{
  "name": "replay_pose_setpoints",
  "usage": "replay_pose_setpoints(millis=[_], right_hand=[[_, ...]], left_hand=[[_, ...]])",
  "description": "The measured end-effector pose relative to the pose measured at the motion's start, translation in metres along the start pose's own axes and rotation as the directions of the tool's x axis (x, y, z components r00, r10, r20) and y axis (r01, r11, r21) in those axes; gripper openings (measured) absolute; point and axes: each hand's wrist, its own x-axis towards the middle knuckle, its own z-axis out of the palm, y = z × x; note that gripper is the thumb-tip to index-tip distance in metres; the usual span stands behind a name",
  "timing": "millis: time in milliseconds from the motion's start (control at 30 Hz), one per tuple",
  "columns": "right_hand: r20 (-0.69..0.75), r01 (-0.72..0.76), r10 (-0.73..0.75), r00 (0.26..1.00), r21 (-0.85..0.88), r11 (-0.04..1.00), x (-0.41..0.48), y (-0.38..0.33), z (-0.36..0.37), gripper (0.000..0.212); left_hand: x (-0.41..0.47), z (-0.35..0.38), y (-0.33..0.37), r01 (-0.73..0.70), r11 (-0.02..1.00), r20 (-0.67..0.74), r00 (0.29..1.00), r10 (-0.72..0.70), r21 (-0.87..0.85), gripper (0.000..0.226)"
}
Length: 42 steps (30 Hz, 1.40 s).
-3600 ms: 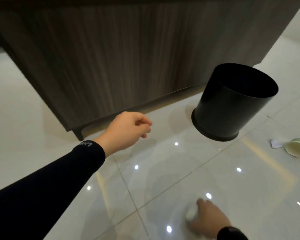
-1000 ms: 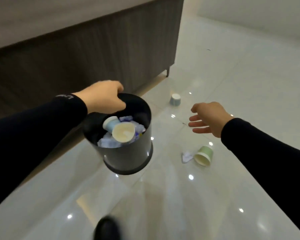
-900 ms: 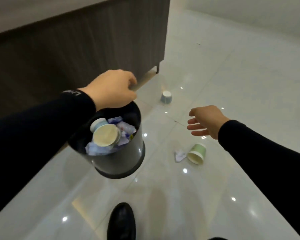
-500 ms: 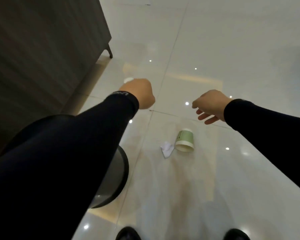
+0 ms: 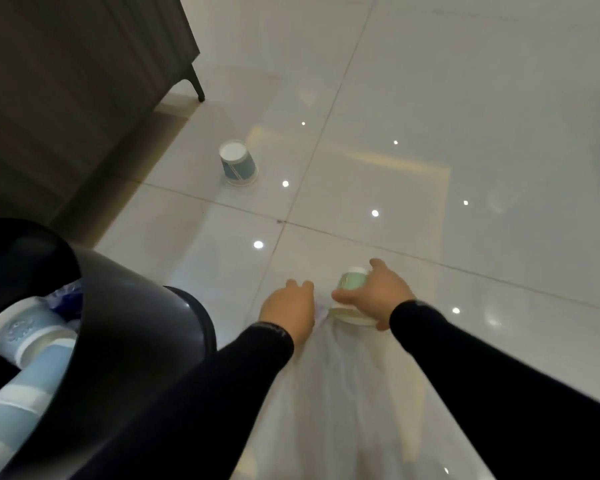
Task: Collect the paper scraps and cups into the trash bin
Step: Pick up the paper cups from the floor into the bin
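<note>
Right hand (image 5: pixel 378 296): fingers and thumb are curled round the green cup (image 5: pixel 352 280), which lies on its side; a light grasp is judged apt for thin, crushable paper.
Left hand (image 5: pixel 288 306): set at 9 o'clock of that cup, fingers bent over the paper scrap (image 5: pixel 321 310); whether it is pinched cannot be told.
Paper scrap: small, white, crumpled, just beside the cup's rim.
Trash bin (image 5: pixel 125 323): dark, smooth, round-walled, kept near at 8 o'clock of the hands, probably for a short drop; pale blue cups (image 5: pixel 28 337) are seen inside.
Blue cup (image 5: pixel 239 164): upside down at 11 o'clock, well apart, not yet collected.
Floor (image 5: pixel 430 98): glossy pale tiles.
</note>
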Motion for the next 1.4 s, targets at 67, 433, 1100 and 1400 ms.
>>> replay_pose_setpoints(millis=[67,433,1100,1400], right_hand=[[-0.038,0.015,-0.015,0.999,0.015,1.000,0.006,0.000,0.004,0.076],[-0.106,0.164,-0.126,0.986,0.569,0.806,0.034,-0.073,-0.072,0.051],[0.142,-0.017,-0.087,0.986,0.605,0.796,0.048,-0.084,-0.068,0.054],[0.150,-0.031,-0.090,0.985,0.658,0.752,0.031,-0.075,-0.069,0.055]], left_hand=[[0.004,-0.002,-0.003,0.004,0.998,-0.009,1.000,-0.004,-0.056,0.039],[0.085,-0.173,-0.064,0.126,0.962,-0.509,0.828,-0.237,-0.242,0.034],[0.130,-0.175,-0.097,-0.032,0.975,-0.339,0.935,0.106,0.218,0.029],[0.120,-0.163,-0.087,0.072,0.880,-0.079,0.996,-0.039,0.469,0.029]])
